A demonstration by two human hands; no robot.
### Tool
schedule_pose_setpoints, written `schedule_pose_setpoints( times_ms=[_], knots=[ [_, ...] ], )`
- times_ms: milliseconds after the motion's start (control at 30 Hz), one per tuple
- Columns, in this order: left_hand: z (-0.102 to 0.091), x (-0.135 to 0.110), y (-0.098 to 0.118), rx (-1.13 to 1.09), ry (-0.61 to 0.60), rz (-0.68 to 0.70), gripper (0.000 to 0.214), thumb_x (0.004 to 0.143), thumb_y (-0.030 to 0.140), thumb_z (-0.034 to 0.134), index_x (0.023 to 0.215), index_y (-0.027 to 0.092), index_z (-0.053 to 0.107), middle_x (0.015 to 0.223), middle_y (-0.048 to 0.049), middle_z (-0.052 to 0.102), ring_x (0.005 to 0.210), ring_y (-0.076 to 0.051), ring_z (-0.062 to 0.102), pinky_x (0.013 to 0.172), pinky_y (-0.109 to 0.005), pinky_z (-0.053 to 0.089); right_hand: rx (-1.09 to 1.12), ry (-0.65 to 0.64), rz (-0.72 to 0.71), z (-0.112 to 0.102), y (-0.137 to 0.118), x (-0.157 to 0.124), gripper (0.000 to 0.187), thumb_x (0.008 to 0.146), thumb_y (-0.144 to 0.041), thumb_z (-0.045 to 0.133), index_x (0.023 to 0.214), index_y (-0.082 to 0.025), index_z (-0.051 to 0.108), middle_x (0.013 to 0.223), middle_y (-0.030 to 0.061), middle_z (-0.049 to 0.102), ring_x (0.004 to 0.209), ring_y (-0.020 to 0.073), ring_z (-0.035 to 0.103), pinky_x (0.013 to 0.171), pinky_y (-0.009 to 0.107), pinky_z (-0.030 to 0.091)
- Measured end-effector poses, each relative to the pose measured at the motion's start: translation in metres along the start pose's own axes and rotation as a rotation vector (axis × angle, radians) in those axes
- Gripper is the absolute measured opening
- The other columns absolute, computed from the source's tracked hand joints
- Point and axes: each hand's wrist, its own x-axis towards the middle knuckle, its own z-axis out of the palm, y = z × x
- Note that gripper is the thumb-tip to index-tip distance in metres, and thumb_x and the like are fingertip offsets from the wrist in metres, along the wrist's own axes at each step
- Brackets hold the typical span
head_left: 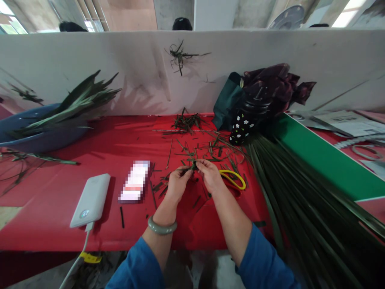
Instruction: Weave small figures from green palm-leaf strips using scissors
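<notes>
Between my two hands is a small knotted piece of green leaf strips (193, 164), held just above the red tabletop. The thumb and fingers of my left hand (178, 181) pinch its left side; a grey-green bangle circles that wrist. From the right, my right hand (209, 175) grips the same piece with thumb and forefinger. Its finer shape is too small to make out. Beside my right hand lie scissors with yellow handles (234, 179), partly covered by the hand. Cut leaf scraps (183, 150) are scattered around and beyond both hands.
Long green leaves (300, 200) spread along the right side. A blue basin (39, 138) with leaves stands left. A phone (134, 181) and a cabled white power bank (91, 200) lie left of my arm. Bags (227, 100) rest against the white partition (129, 72).
</notes>
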Motion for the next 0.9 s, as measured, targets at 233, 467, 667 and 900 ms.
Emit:
schedule_pose_setpoints(
  times_ms=[233, 467, 667, 900],
  knots=[
    [0.001, 0.0, 0.007, -0.206, 0.08, -0.084, 0.024, 0.058, 0.029, 0.068, 0.075, 0.014, 0.06, 0.063, 0.0018, 0.06, 0.055, -0.008, 0.055, 0.059, -0.022, 0.043, -0.158, 0.05, -0.213, 0.003, -0.001, -0.002, 0.025, 0.068, -0.036, 0.055, 0.085, -0.018, 0.058, 0.08, 0.0008, 0.06, 0.076, 0.013, 0.054, 0.073, 0.027, 0.042],
    [-0.004, 0.005, 0.009, -0.451, 0.099, -0.071, 0.022, 0.066, 0.032, 0.06, 0.08, 0.015, 0.061, 0.076, -0.0031, 0.064, 0.07, -0.013, 0.06, 0.068, -0.026, 0.045, -0.438, -0.028, -0.307, 0.001, 0.012, -0.001, 0.026, 0.075, -0.038, 0.05, 0.09, -0.018, 0.056, 0.089, 0.0037, 0.061, 0.084, 0.0156, 0.055, 0.078, 0.03, 0.042],
    [-0.005, 0.005, 0.004, -0.355, 0.13, -0.043, 0.027, 0.066, 0.034, 0.061, 0.089, 0.019, 0.062, 0.092, -0.0026, 0.064, 0.086, -0.013, 0.058, 0.08, -0.026, 0.042, -0.713, -0.064, -0.4, 0.002, 0.013, -0.003, 0.03, 0.069, -0.035, 0.058, 0.094, -0.019, 0.055, 0.097, 0.0064, 0.059, 0.093, 0.0188, 0.053, 0.08, 0.034, 0.042],
    [-0.002, 0.003, 0.0, -0.269, 0.08, -0.012, 0.034, 0.065, 0.036, 0.062, 0.094, 0.017, 0.063, 0.1, -0.0063, 0.063, 0.097, -0.016, 0.055, 0.088, -0.028, 0.039, -0.753, -0.028, -0.46, 0.003, 0.012, -0.002, 0.02, 0.067, -0.027, 0.058, 0.085, -0.019, 0.058, 0.091, 0.0057, 0.057, 0.088, 0.0185, 0.053, 0.08, 0.033, 0.042]
  ],
)
